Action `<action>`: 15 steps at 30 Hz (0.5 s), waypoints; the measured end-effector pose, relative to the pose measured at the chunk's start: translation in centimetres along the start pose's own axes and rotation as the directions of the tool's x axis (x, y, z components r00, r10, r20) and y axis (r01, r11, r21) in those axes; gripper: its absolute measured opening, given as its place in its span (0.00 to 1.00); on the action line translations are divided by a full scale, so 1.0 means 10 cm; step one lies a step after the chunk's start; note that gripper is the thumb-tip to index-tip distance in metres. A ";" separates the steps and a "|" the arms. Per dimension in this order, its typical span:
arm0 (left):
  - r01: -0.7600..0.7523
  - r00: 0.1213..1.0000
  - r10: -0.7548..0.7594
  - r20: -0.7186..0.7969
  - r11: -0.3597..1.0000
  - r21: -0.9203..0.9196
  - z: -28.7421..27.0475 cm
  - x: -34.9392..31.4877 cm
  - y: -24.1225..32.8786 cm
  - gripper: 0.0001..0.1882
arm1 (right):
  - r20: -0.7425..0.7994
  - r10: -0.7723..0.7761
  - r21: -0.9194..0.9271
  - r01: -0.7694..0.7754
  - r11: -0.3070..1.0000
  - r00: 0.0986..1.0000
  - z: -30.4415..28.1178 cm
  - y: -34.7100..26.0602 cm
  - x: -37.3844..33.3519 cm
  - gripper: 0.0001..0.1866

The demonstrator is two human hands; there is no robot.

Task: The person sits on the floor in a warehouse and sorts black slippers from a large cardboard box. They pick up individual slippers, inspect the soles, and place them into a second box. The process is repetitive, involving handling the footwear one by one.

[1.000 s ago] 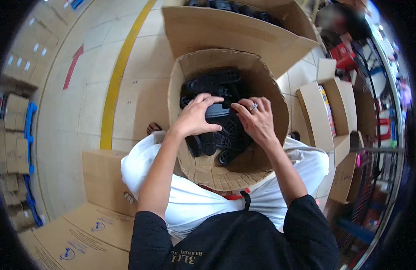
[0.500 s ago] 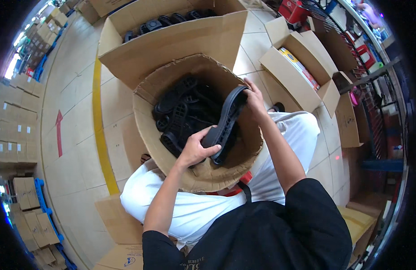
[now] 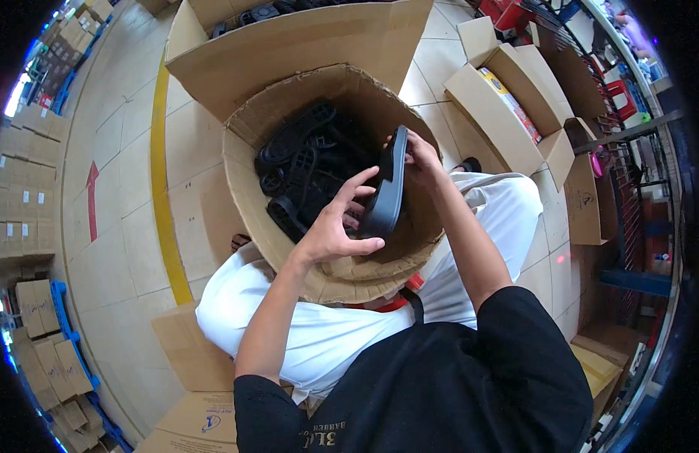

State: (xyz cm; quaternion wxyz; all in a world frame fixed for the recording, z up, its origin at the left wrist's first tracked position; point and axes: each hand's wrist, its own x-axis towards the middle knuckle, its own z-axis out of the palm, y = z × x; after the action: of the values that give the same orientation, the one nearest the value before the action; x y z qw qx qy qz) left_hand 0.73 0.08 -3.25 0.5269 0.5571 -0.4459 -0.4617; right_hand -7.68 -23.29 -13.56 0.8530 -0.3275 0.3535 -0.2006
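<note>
Gripped at its upper end by my right hand (image 3: 422, 160), a black shoe sole (image 3: 392, 192) is tilted on edge over an open cardboard carton (image 3: 247, 170). Its smooth side wall faces me. My left hand (image 3: 336, 226) is open beside the lower end, fingers and thumb spread around it; whether the fingertips touch the sole I cannot tell. Several more black soles (image 3: 300, 162) with gridded undersides lie jumbled inside the carton, which stands between my knees. Part of the pile is in shadow or hidden behind the held sole.
Behind the carton stands a larger box (image 3: 311, 49) with more black soles. An open carton (image 3: 493, 121) holding a colourful package sits at the right, near a metal rack (image 3: 629, 279). Stacked cartons (image 3: 24, 189) line the far left, past a yellow floor line (image 3: 160, 189).
The sole has turned from showing its hollow, ribbed face to showing its smooth side. My left hand has loosened its grip and spread its fingers. The view has shifted slightly.
</note>
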 end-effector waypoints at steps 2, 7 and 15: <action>-0.024 0.999 0.027 0.029 0.993 -0.114 -0.05 -0.01 0.00 0.47 | 0.157 0.161 -0.085 -0.149 0.985 0.974 -0.17 0.13 0.05 0.09; -0.048 0.968 -0.085 -0.238 0.863 -0.504 -0.23 -0.04 0.04 0.36 | -0.148 0.298 -0.230 -0.326 0.917 0.943 0.04 0.54 -0.25 0.13; 0.041 0.891 -0.327 -0.317 0.750 -0.660 -0.78 -0.22 -0.06 0.27 | -0.007 0.396 -0.126 -0.394 0.911 0.918 0.52 0.28 -0.63 0.18</action>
State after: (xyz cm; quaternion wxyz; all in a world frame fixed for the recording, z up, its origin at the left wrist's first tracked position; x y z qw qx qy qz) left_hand 8.03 3.62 -3.62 0.7165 0.4716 -0.0827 -0.5073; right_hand -7.79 -15.54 -9.82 0.8569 -0.3041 0.4162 0.0015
